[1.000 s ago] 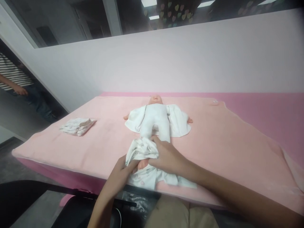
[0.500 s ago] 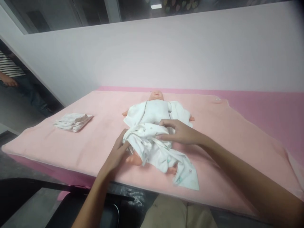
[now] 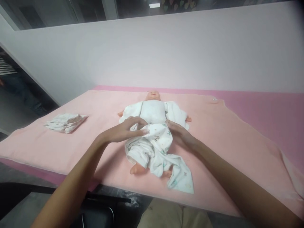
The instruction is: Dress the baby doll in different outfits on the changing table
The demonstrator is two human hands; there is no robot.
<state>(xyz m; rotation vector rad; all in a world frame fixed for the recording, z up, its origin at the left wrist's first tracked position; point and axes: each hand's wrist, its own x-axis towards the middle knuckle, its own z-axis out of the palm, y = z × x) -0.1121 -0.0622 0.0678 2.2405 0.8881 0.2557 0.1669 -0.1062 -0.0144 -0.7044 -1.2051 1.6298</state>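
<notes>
A baby doll (image 3: 153,96) lies on its back, head toward the wall and feet toward me, in a white top (image 3: 153,111) with wide sleeves. A white printed baby cloth (image 3: 161,136) is bunched around its hips and legs, and both feet stick out below. One end of the cloth trails off to the lower right. My left hand (image 3: 128,128) is closed on the cloth's upper edge at the waist, thumb over the fabric. On the other side of the waist, my right hand (image 3: 179,131) pinches the same edge. Its fingertips are partly hidden.
A pink blanket (image 3: 99,110) covers the pink mat (image 3: 266,117) under the doll. Folded white cloths (image 3: 65,123) lie on the left. A white wall (image 3: 166,53) rises behind. Below the front edge is a black chair (image 3: 98,215). A person in a striped top (image 3: 7,67) stands far left.
My left hand has moved from beside the doll's leg up to the waist. My right hand has shifted to the waist's right side. The cloth's upper part now lies flatter across the hips.
</notes>
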